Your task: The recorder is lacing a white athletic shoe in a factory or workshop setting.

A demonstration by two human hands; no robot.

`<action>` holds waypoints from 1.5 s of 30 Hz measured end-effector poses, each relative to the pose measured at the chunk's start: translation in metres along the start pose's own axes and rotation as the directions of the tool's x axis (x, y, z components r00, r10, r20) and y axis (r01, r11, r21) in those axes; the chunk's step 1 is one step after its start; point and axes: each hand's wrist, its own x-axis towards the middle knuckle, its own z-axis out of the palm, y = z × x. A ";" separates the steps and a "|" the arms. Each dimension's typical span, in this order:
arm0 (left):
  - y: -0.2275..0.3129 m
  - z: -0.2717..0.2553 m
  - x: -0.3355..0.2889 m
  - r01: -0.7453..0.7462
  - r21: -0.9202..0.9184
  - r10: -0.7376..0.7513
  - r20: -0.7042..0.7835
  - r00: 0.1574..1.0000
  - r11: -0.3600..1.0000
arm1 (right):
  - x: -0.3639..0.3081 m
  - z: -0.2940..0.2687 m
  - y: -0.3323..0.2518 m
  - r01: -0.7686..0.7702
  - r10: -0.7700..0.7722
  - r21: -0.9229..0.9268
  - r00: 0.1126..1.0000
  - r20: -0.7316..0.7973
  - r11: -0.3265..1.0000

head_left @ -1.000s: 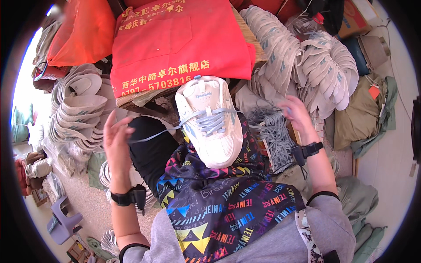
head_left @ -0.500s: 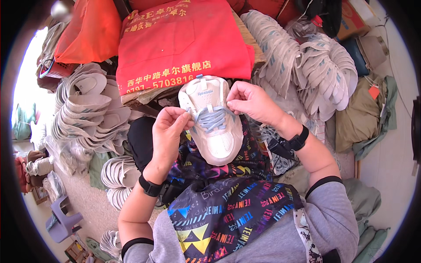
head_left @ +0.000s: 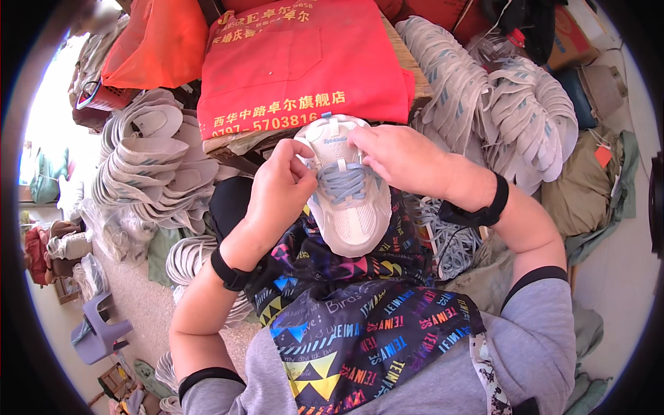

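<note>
A white and pale grey sneaker upper [head_left: 349,225] lies toe toward me over my apron-covered lap, its far end by the table edge. A light blue shoelace [head_left: 344,183] crosses its tongue in several rows. On the upper's left edge, my left hand [head_left: 280,183] is closed in a pinch at the lace's side, thumb and forefinger together. My right hand [head_left: 408,159] reaches over the right edge near the top eyelets, fingers closed on the lace there. The fingers partly cover the lace ends.
Red fabric [head_left: 304,66] covers a wooden table [head_left: 422,62] ahead. Stacked shoe uppers [head_left: 142,162] rise on the left, with more uppers [head_left: 532,117] on the right. Loose blue laces [head_left: 453,238] lie beside my right forearm. A purple-grey stool [head_left: 102,330] stands at the lower left.
My right hand has moved up along the upper's edge and over it. My left hand has turned inward and come closer to the tongue. The view has shifted slightly.
</note>
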 end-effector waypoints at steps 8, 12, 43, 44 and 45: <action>0.029 -0.040 0.020 -0.661 0.525 0.564 0.360 0.743 0.536 | 0.019 -0.026 0.008 0.313 -0.302 -0.285 0.950 0.080 0.906; 0.010 -0.044 0.037 -0.670 0.347 0.457 0.523 0.720 0.656 | 0.025 -0.029 0.020 0.305 -0.261 -0.177 0.936 0.235 0.936; 0.058 -0.013 0.017 -0.086 -0.523 0.225 0.208 0.952 0.848 | 0.053 -0.048 -0.052 -0.024 0.221 0.727 0.959 -0.176 0.686; 0.075 -0.027 0.023 -0.106 -0.550 0.232 0.166 0.958 0.829 | 0.056 -0.059 -0.063 -0.011 0.249 0.793 0.952 -0.178 0.609; 0.092 -0.040 0.028 -0.128 -0.574 0.241 0.125 0.962 0.809 | 0.059 -0.071 -0.066 -0.008 0.249 0.792 0.951 -0.183 0.611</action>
